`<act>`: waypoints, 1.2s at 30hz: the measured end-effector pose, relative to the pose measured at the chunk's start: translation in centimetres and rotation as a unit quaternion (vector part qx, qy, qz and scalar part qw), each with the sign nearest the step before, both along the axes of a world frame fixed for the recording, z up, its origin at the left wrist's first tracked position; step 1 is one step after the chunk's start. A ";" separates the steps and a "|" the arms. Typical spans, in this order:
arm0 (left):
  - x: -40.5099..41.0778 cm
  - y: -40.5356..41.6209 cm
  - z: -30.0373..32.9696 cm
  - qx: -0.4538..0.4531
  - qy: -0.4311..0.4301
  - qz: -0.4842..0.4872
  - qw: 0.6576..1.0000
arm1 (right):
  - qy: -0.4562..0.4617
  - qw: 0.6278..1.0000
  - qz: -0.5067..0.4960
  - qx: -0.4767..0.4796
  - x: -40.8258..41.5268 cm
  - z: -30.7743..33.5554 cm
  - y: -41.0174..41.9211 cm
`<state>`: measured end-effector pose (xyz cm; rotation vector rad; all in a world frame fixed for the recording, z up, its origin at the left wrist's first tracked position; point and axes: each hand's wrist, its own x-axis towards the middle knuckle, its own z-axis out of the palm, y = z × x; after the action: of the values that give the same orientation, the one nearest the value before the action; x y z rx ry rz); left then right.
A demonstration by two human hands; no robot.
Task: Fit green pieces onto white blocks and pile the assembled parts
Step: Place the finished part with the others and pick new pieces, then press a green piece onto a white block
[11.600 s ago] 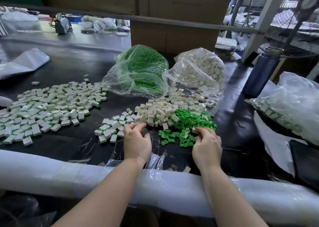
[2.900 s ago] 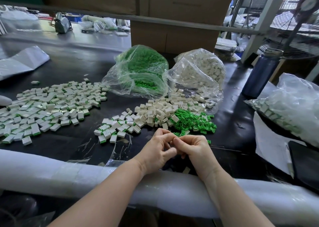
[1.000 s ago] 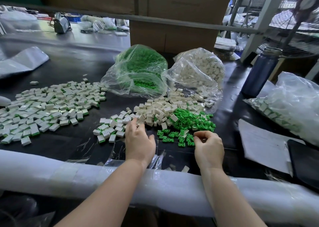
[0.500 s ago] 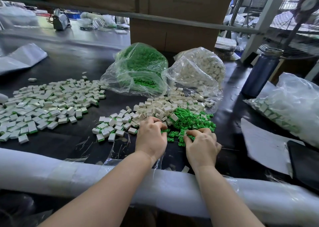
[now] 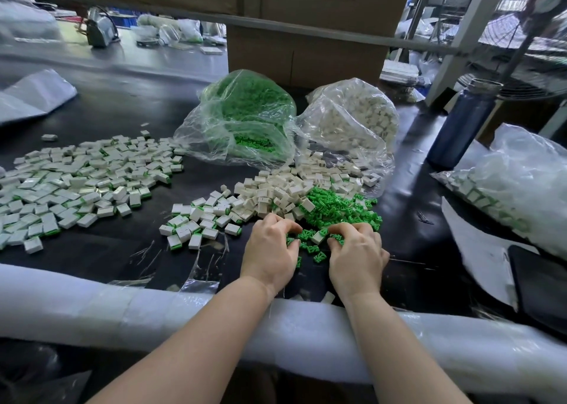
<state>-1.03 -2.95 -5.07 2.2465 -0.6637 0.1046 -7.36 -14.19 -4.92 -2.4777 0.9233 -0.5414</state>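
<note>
Here both hands rest palm-down, close together, near the worktop's (image 5: 101, 259) front edge. The left hand (image 5: 270, 253) and right hand (image 5: 357, 254) curl their fingers into the loose green pieces (image 5: 340, 208); what they pinch cannot be told. White blocks (image 5: 276, 193) are heaped just behind, assembled parts (image 5: 79, 182) spread toward the left edge. No writing is legible.

Black table (image 5: 116, 115) carries assembled parts (image 5: 79, 182), white blocks (image 5: 276, 192), green pieces (image 5: 340, 207), two clear bags (image 5: 245, 121), blue bottle (image 5: 460, 127).
</note>
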 end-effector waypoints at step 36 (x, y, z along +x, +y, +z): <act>-0.4 -0.9 -0.2 0.169 -0.073 -0.043 0.982 | -0.154 0.985 0.040 0.059 -0.4 0.4 0.3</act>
<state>-1.48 -3.87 -5.31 2.5472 -0.9149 0.1226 -7.73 -13.91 -4.53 -2.2318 0.7098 -0.7927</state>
